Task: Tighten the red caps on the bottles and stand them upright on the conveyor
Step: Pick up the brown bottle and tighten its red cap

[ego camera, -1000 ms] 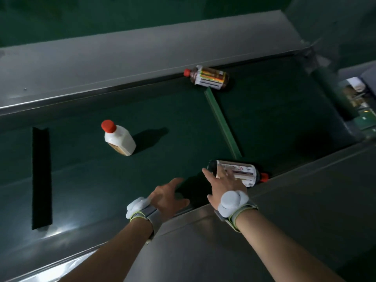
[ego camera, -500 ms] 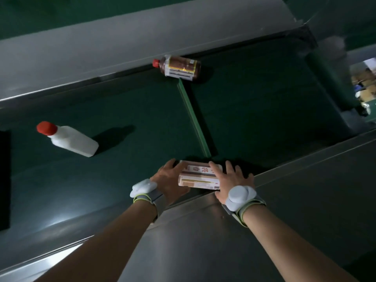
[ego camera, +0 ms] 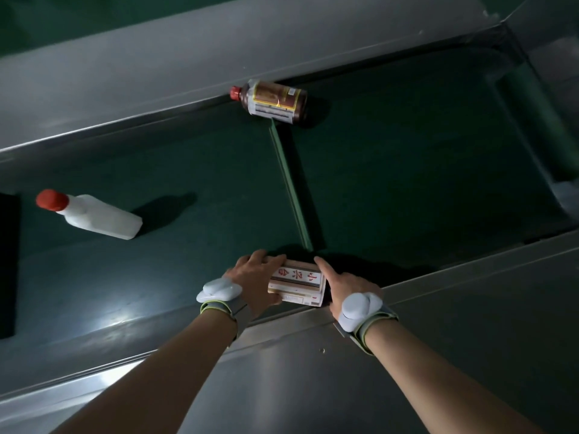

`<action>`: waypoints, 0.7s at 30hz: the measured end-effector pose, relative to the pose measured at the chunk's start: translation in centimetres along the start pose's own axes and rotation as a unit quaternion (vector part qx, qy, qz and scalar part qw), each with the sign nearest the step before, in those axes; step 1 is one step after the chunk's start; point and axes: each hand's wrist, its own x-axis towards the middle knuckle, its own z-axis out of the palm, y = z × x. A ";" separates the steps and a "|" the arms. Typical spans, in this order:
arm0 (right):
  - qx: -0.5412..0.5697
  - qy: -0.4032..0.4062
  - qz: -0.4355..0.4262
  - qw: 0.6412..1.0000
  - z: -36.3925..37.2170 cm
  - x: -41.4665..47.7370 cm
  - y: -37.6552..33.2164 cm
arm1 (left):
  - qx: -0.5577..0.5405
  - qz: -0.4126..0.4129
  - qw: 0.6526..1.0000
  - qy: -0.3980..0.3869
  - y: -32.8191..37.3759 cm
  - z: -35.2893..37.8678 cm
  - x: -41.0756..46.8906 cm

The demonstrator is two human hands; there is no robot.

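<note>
A dark bottle with a white label and red characters (ego camera: 296, 283) lies at the near edge of the green conveyor belt (ego camera: 407, 170). My left hand (ego camera: 255, 278) grips its left end and my right hand (ego camera: 343, 286) closes over its right end; its cap is hidden under my right hand. A white bottle with a red cap (ego camera: 94, 216) stands upright on the belt at the left. A brown labelled bottle with a red cap (ego camera: 272, 101) lies on its side against the far rail.
Grey metal rails border the belt, the far rail (ego camera: 156, 73) and the near rail (ego camera: 438, 324). A raised green cleat (ego camera: 291, 186) crosses the belt between the two dark bottles. A black gap (ego camera: 7, 264) shows at the left edge.
Both hands have closed on the near bottle, which lay free by the rail a second ago. The white and brown bottles have shifted left in view.
</note>
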 end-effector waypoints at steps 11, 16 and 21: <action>-0.061 -0.038 0.008 0.997 -4.1 -0.7 -1.3 | 0.032 0.030 0.999 0.017 -0.4 -0.9 -0.2; -0.067 0.044 -0.061 0.995 -9.2 -2.7 -5.6 | -0.054 0.032 0.996 0.066 -2.0 -1.6 -1.4; -0.063 0.100 -0.163 0.980 -11.8 -3.5 -10.4 | -0.238 0.055 0.961 0.128 -3.7 -2.7 -3.0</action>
